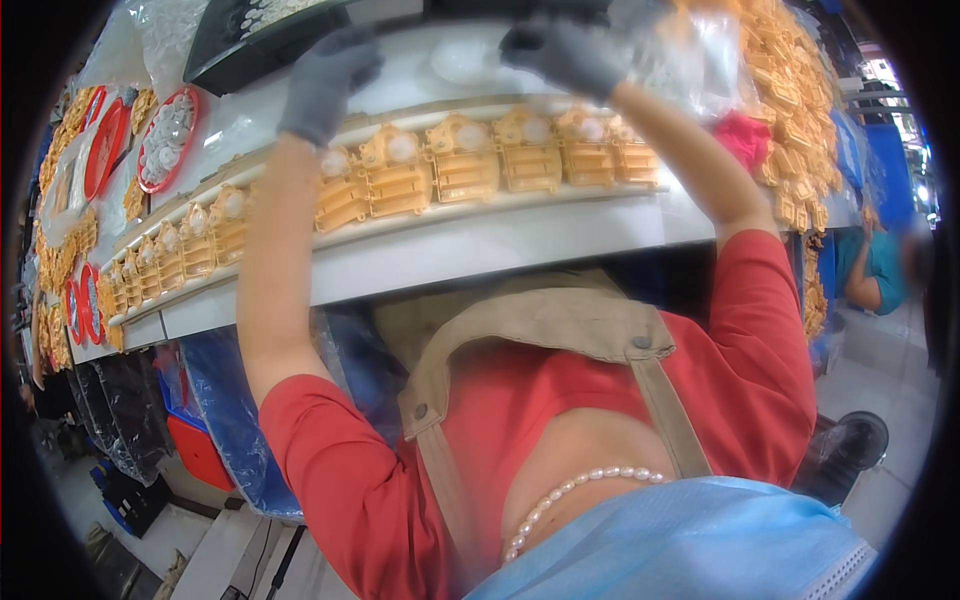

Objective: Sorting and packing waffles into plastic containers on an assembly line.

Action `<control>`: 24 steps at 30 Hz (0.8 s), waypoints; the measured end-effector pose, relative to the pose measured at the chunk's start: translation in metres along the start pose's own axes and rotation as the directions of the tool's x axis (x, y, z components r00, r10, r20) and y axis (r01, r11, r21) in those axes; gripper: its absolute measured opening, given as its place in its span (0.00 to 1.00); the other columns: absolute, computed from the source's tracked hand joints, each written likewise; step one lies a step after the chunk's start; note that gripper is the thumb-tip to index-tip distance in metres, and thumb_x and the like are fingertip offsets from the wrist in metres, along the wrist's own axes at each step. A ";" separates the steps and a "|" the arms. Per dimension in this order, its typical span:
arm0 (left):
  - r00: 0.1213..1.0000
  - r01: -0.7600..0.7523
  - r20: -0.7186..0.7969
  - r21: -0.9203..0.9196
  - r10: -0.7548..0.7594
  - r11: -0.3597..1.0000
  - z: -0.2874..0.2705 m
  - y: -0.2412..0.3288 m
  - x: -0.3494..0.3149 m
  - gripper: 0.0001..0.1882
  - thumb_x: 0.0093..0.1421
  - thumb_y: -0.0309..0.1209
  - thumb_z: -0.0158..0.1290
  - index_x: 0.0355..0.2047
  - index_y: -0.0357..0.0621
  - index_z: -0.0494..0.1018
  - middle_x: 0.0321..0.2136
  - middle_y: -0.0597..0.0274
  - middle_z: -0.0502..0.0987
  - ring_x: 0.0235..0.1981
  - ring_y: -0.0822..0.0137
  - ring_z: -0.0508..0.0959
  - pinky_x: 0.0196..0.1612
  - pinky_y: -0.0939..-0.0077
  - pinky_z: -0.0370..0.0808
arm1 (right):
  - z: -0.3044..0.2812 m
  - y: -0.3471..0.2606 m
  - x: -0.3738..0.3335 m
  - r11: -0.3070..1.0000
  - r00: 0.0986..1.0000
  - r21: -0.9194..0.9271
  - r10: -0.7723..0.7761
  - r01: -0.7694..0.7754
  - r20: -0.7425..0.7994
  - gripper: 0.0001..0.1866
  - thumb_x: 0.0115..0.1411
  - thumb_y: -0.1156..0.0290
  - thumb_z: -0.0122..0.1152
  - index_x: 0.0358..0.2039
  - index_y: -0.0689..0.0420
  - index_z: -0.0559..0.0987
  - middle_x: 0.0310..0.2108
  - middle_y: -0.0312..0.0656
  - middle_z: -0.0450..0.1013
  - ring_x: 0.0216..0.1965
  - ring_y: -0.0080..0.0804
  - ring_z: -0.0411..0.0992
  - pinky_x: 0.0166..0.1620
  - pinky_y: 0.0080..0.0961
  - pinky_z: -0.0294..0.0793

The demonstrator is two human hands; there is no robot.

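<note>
Both my hands wear dark grey gloves and reach over the far side of the white worktable. My left hand is closed, its fingers curled beside a black tray that holds small white round parts. Across from it, my right hand is also closed, near a heap of clear plastic bags. What either hand holds, if anything, I cannot make out. A pale, translucent round thing lies between them. Under my forearms runs a row of yellow-orange plastic housings, several with a whitish disc near the top.
Red-rimmed trays of white parts stand to the left. At the right rises a big pile of orange housings, with a bright pink cloth or bag beside it. A co-worker in a teal sleeve is at the far right.
</note>
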State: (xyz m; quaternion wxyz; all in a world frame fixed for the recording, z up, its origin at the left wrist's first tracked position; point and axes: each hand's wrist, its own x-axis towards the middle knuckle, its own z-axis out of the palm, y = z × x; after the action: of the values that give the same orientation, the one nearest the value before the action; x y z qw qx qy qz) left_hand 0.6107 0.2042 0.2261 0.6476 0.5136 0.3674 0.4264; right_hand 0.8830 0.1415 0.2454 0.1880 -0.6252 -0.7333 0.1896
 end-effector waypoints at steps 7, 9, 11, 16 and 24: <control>0.980 -0.143 -0.172 -0.268 0.099 0.953 -0.006 0.028 -0.094 0.14 0.55 0.23 0.47 0.42 0.32 0.67 0.36 0.56 0.73 0.36 0.67 0.75 0.43 0.79 0.73 | 0.024 -0.012 0.003 0.965 1.000 -0.261 -0.027 0.025 -0.006 0.13 0.52 0.57 0.54 0.32 0.50 0.78 0.30 0.37 0.75 0.33 0.32 0.73 0.39 0.26 0.69; 0.970 -0.183 -0.213 -0.303 0.120 0.935 -0.015 0.027 -0.112 0.14 0.55 0.22 0.47 0.43 0.32 0.66 0.36 0.55 0.73 0.37 0.66 0.75 0.44 0.78 0.73 | 0.023 -0.016 0.001 0.978 0.993 -0.204 -0.061 0.040 -0.097 0.13 0.52 0.57 0.54 0.32 0.51 0.78 0.30 0.37 0.75 0.33 0.33 0.72 0.39 0.26 0.69; 0.950 -0.235 -0.282 -0.362 0.134 0.902 -0.032 0.023 -0.130 0.14 0.57 0.22 0.45 0.44 0.32 0.66 0.37 0.54 0.73 0.38 0.66 0.74 0.45 0.77 0.73 | 0.031 -0.019 0.004 0.974 0.967 -0.186 -0.164 0.127 -0.197 0.10 0.50 0.59 0.56 0.27 0.50 0.78 0.25 0.36 0.72 0.28 0.33 0.69 0.33 0.26 0.67; 0.919 -0.278 -0.374 -0.398 0.122 0.874 -0.061 0.009 -0.173 0.13 0.57 0.21 0.45 0.43 0.32 0.66 0.37 0.54 0.73 0.39 0.66 0.74 0.45 0.77 0.72 | 0.045 -0.013 0.004 0.997 0.992 -0.051 -0.056 0.051 -0.113 0.14 0.52 0.56 0.54 0.31 0.51 0.78 0.29 0.39 0.74 0.32 0.34 0.72 0.38 0.27 0.69; 0.827 -0.337 -0.557 -0.396 0.068 0.854 -0.107 -0.021 -0.235 0.14 0.56 0.20 0.44 0.44 0.32 0.65 0.38 0.51 0.72 0.40 0.63 0.72 0.47 0.73 0.70 | 0.026 -0.030 -0.002 0.766 0.663 -0.372 -0.642 0.524 -0.386 0.04 0.47 0.64 0.56 0.20 0.47 0.76 0.23 0.36 0.70 0.32 0.38 0.65 0.36 0.36 0.61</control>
State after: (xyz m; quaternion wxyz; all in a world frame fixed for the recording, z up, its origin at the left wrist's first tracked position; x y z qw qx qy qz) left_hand 0.4303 0.0211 0.1922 0.5778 0.2388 0.3543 0.6954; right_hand 0.8446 0.1341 0.2386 0.3457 -0.3991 -0.8388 -0.1325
